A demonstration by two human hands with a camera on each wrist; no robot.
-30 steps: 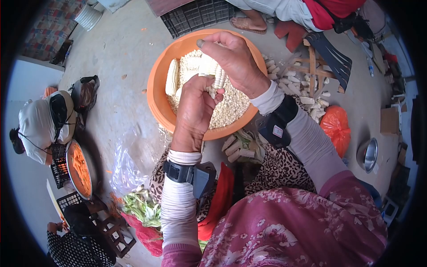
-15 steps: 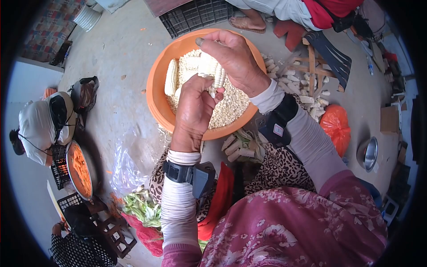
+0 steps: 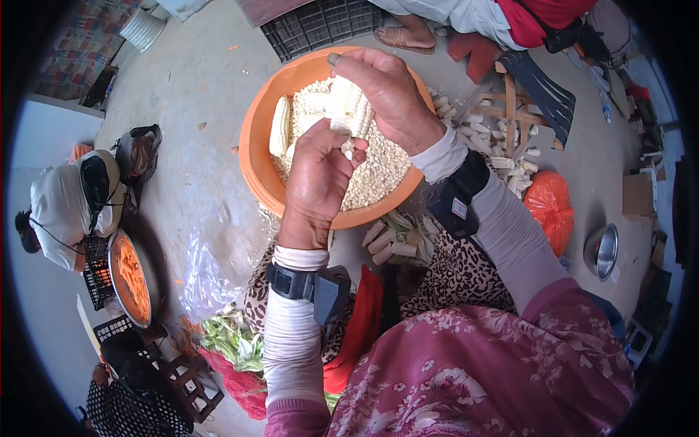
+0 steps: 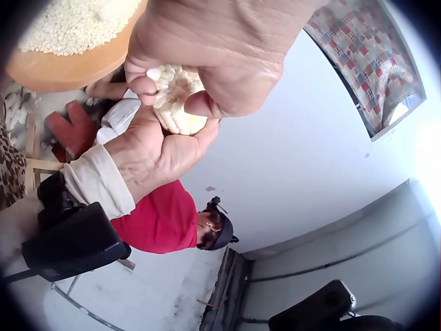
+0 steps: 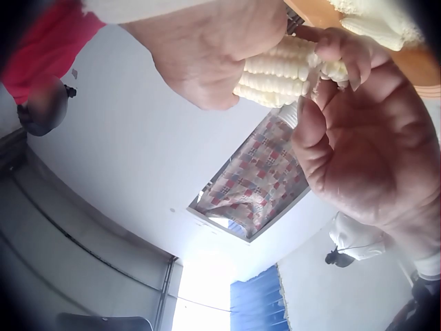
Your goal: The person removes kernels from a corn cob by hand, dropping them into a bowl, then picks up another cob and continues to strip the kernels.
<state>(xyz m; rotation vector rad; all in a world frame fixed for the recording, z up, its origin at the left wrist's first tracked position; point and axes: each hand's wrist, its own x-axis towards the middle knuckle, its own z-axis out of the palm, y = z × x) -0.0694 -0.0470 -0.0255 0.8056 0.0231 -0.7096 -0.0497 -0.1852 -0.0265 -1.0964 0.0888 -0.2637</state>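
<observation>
Over an orange basin (image 3: pixel 256 146), my right hand (image 3: pixel 397 98) grips a pale corn cob (image 3: pixel 351 102) with rows of kernels. The left hand (image 3: pixel 318 171) has its thumb and curled fingers at the cob's near end, and a few loose kernels (image 5: pixel 335 70) sit between those fingers. Seen from the left wrist, the cob end (image 4: pixel 178 89) shows a bare core ringed with kernels. Loose kernels (image 3: pixel 382 171) fill much of the basin below. Another whole cob (image 3: pixel 279 127) lies against its left inner side.
Stripped cobs (image 3: pixel 477 138) are heaped right of the basin, around a wooden stool frame (image 3: pixel 511 109). An orange plastic bag (image 3: pixel 550 207) and a metal bowl (image 3: pixel 606 253) stand farther right. Left are a clear bag (image 3: pixel 207 269), husks (image 3: pixel 231 339) and a pan of orange shreds (image 3: pixel 132 277).
The cob and right hand have shifted slightly, with more of the cob's near end now showing. The left thumb has moved a little at that end.
</observation>
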